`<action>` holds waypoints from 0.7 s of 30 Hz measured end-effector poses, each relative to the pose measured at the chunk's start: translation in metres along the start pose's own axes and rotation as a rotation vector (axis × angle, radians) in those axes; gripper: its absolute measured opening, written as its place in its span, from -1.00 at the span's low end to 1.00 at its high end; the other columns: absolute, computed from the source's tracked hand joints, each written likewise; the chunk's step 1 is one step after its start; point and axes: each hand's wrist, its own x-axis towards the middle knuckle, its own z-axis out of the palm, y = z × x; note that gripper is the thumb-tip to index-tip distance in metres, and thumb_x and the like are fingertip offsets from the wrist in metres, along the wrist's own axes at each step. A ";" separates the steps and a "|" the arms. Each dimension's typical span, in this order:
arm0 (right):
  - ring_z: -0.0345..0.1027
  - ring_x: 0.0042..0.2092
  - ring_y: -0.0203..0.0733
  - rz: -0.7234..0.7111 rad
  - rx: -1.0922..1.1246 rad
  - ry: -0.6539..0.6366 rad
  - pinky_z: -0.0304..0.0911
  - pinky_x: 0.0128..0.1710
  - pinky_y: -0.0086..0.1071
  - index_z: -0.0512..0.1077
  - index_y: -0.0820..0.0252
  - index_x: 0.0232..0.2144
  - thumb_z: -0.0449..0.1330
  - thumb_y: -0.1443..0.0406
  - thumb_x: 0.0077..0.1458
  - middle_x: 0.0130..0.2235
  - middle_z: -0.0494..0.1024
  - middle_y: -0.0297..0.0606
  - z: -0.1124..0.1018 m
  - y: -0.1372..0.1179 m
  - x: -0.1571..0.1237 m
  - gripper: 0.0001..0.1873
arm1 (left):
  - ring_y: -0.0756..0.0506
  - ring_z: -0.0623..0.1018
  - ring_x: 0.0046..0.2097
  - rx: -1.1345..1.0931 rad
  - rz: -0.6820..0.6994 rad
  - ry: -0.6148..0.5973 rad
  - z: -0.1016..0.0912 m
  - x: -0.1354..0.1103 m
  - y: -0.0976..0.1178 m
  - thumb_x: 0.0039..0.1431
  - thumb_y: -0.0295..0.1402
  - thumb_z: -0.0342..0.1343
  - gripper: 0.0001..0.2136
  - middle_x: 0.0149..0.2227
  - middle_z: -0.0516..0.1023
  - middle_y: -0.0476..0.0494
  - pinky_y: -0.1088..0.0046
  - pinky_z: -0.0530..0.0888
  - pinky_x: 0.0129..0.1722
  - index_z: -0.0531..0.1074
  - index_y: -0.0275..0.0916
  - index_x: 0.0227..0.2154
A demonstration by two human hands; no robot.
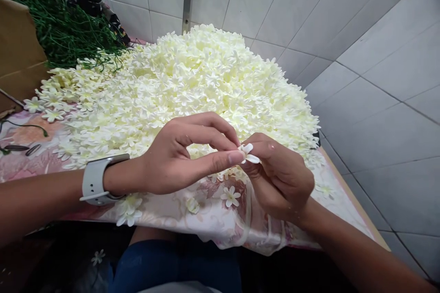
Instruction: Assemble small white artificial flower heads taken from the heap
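Between my two hands is one small white artificial flower point(250, 156), its petals spread toward the right. My left hand point(192, 149), with a pale watch on its wrist, pinches the flower between thumb and fingertips. From the other side my right hand point(280, 176) meets it, fingers curled in and thumb and forefinger pressed at the petals. Part of the flower is hidden by the fingers. Just behind my hands rises a large heap of cream-white flowers point(206, 73). A single loose flower point(230, 197) lies on the cloth below my hands.
A floral tablecloth point(165, 213) covers the table, with a few flowers point(129, 208) near its front edge. Green stems point(68, 27) are piled at the back left beside a cardboard box point(20, 46). Tiled walls point(388, 110) stand behind and to the right.
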 end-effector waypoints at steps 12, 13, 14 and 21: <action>0.19 -0.39 -0.38 0.062 0.016 -0.001 0.15 -0.41 -0.40 0.39 0.20 -0.26 0.20 0.55 0.24 -0.41 0.31 -0.38 -0.001 -0.003 0.001 -0.82 | 0.06 0.66 -0.24 0.036 -0.023 -0.003 0.001 0.000 0.002 0.24 -0.52 0.30 -0.92 -0.26 0.68 -0.13 0.64 0.60 -0.17 0.64 -0.32 -0.37; 0.19 -0.39 -0.40 0.101 0.040 0.016 0.15 -0.40 -0.41 0.39 0.19 -0.26 0.21 0.54 0.25 -0.41 0.31 -0.40 -0.001 -0.003 0.000 -0.82 | 0.06 0.66 -0.23 0.047 -0.022 0.018 0.002 -0.001 0.002 0.24 -0.52 0.30 -0.93 -0.25 0.69 -0.14 0.64 0.60 -0.16 0.65 -0.32 -0.36; 0.19 -0.39 -0.42 0.146 0.075 0.031 0.15 -0.39 -0.42 0.39 0.19 -0.26 0.22 0.53 0.27 -0.41 0.31 -0.42 -0.002 -0.004 -0.001 -0.83 | 0.06 0.66 -0.23 0.060 -0.021 0.041 0.002 -0.001 0.002 0.24 -0.52 0.31 -0.95 -0.25 0.69 -0.15 0.64 0.60 -0.16 0.65 -0.33 -0.35; 0.24 -0.39 -0.43 0.313 0.322 -0.012 0.18 -0.36 -0.42 0.39 0.13 -0.25 0.21 0.38 0.37 -0.40 0.39 -0.45 -0.004 -0.007 -0.004 -0.90 | 0.08 0.66 -0.22 0.063 -0.021 0.082 0.005 -0.004 0.002 0.25 -0.49 0.32 -0.94 -0.25 0.69 -0.15 0.65 0.59 -0.13 0.66 -0.36 -0.33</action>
